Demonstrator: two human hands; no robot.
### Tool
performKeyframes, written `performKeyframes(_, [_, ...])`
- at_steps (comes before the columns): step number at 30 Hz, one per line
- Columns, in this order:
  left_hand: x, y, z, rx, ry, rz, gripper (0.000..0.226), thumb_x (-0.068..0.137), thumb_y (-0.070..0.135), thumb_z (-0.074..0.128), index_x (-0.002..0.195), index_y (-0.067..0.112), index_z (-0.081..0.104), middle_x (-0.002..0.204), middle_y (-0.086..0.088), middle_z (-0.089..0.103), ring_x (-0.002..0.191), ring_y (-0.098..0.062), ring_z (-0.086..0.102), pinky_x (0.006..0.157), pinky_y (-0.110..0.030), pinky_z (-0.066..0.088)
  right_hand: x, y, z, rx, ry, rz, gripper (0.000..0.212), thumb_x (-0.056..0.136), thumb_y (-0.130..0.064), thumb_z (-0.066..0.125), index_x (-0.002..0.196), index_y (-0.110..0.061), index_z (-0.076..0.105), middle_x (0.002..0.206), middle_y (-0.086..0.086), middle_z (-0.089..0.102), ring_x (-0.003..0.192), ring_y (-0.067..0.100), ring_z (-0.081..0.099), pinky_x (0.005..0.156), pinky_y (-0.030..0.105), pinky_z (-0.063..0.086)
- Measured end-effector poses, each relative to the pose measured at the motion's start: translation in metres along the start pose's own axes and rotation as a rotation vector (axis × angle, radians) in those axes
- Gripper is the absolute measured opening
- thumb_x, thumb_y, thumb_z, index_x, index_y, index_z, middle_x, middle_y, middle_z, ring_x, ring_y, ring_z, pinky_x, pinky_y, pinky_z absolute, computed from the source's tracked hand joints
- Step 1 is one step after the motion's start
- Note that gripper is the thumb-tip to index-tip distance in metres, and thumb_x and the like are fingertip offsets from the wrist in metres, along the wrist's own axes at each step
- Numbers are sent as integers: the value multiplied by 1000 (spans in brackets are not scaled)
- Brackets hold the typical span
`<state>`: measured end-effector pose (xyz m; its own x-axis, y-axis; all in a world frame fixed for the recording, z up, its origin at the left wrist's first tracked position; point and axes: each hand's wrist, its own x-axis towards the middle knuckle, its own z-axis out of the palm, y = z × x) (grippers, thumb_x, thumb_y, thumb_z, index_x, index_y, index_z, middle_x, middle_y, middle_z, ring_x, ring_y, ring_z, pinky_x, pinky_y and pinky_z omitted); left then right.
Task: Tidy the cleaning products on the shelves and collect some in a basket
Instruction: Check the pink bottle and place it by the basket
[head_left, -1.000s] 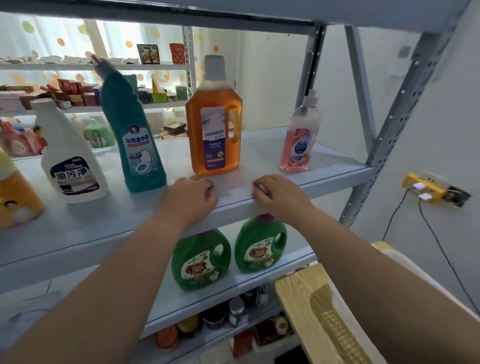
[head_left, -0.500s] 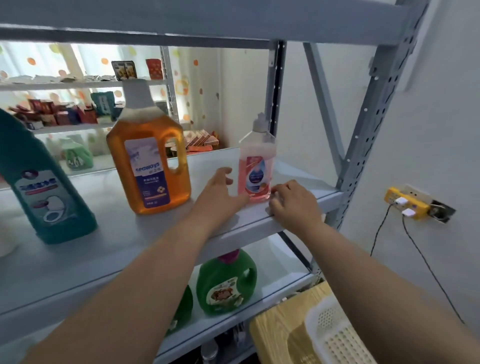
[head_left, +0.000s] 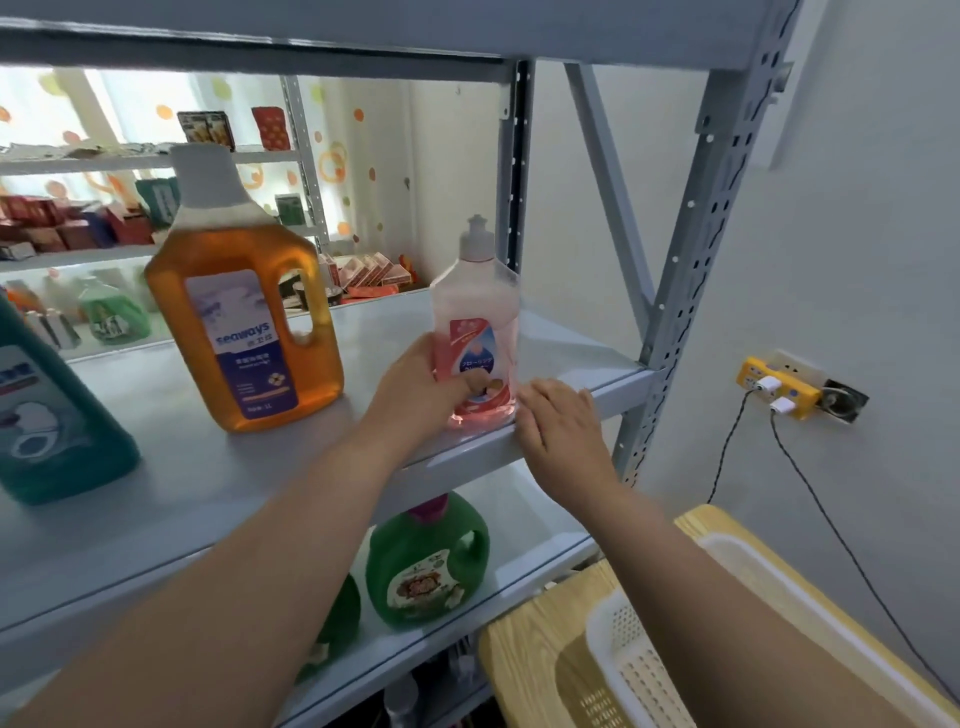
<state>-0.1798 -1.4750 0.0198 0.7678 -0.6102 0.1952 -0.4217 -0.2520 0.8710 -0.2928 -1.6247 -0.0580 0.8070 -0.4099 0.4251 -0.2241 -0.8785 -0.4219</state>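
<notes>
- White perforated basket (head_left: 623, 670) sits lowest right, on wooden table (head_left: 524, 654).
- Right hand (head_left: 561, 421) flat, fingers relaxed, on shelf (head_left: 208, 493) front edge, just beside pink squeeze bottle (head_left: 480, 317).
- Left hand (head_left: 415, 395) wraps that bottle's lower half; bottle upright near shelf's front right corner.
- Amber Seaways jug (head_left: 244, 322) stands left, mid-shelf.

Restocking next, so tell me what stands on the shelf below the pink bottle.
A green jug with a purple cap stands in view. A second green jug beside it is mostly covered by the left arm. Anything further back is hidden by the upper shelf.
</notes>
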Motion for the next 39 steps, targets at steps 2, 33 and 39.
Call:
performKeyframes(2, [-29, 4, -11, -81, -42, 36, 40, 92, 35, 75, 120, 42, 48, 111, 26, 64, 94, 3, 65, 77, -18, 47, -18, -13, -9, 285, -26, 52, 39, 109, -28, 33, 120, -17, 69, 114, -9, 64, 114, 12, 53, 113, 44, 39])
performKeyframes(33, [-289, -108, -55, -888, -252, -283, 45, 82, 52, 61, 123, 37, 69, 120, -9, 73, 105, -33, 73, 79, -45, 61, -238, -169, 21, 1042, -101, 307, 35, 93, -48, 64, 124, -36, 72, 130, 3, 63, 122, 26, 63, 100, 54, 57])
performKeyframes(39, [-280, -98, -31, -733, -148, -218, 38, 85, 48, 69, 121, 44, 58, 116, 12, 71, 104, -21, 74, 82, -49, 63, -224, -161, 12, 1182, -172, 348, 47, 85, -58, 74, 125, -39, 62, 123, 1, 71, 115, 30, 69, 94, 52, 59])
